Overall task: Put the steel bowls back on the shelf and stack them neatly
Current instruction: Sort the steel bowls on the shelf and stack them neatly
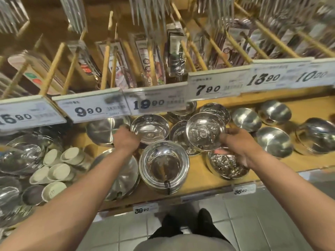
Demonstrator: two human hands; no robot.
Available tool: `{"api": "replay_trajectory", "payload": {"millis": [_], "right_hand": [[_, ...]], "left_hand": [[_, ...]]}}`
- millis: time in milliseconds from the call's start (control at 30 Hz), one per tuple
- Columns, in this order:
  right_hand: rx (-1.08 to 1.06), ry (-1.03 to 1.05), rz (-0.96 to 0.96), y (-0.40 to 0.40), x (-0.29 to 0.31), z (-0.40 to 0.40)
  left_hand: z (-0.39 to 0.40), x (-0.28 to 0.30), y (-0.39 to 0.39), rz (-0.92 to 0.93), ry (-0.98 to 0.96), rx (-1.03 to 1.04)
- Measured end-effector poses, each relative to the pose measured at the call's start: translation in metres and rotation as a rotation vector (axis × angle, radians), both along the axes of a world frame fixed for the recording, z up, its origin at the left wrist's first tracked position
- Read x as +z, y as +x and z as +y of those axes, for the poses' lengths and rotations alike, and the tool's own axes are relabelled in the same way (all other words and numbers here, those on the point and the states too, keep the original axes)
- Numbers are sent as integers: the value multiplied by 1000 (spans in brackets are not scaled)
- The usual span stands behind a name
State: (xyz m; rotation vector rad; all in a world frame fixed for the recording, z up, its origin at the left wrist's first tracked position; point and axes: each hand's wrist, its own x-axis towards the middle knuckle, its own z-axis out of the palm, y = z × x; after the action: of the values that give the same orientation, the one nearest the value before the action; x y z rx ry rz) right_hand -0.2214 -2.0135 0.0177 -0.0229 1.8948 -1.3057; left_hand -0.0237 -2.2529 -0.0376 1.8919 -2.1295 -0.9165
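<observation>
My left hand [125, 140] grips the left rim of a shiny steel bowl [150, 128] at the middle of the wooden shelf [203, 176]. My right hand [233, 145] holds a second steel bowl [205, 132] by its right rim, tilted and lifted above another bowl [178, 135] behind it. A tall stack of wide-rimmed bowls [164, 165] stands in front, between my arms. Under my right hand lies a patterned bowl [226, 165].
More steel bowls [273, 144] lie tipped on the shelf's right side. Flat steel lids [123, 174] and white ceramic cups [58, 171] fill the left. Price tags [148, 104] on the upper shelf edge overhang the back. A tiled floor and my shoes [188, 225] lie below.
</observation>
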Motion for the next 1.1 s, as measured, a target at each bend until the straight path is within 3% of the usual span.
{"api": "replay_trajectory", "payload": {"millis": [233, 433, 600, 833, 1100], "right_hand": [[10, -47, -16, 1, 8, -1], [32, -28, -10, -4, 16, -5], [23, -42, -3, -9, 27, -1], [4, -32, -6, -11, 51, 15], [-54, -92, 15, -24, 70, 55]], "left_hand": [[-10, 22, 3, 61, 90, 157], [-25, 35, 14, 464, 347, 321], [-27, 54, 19, 538, 418, 268], [-4, 90, 3, 431, 373, -32], [48, 112, -33, 481, 380, -31]]}}
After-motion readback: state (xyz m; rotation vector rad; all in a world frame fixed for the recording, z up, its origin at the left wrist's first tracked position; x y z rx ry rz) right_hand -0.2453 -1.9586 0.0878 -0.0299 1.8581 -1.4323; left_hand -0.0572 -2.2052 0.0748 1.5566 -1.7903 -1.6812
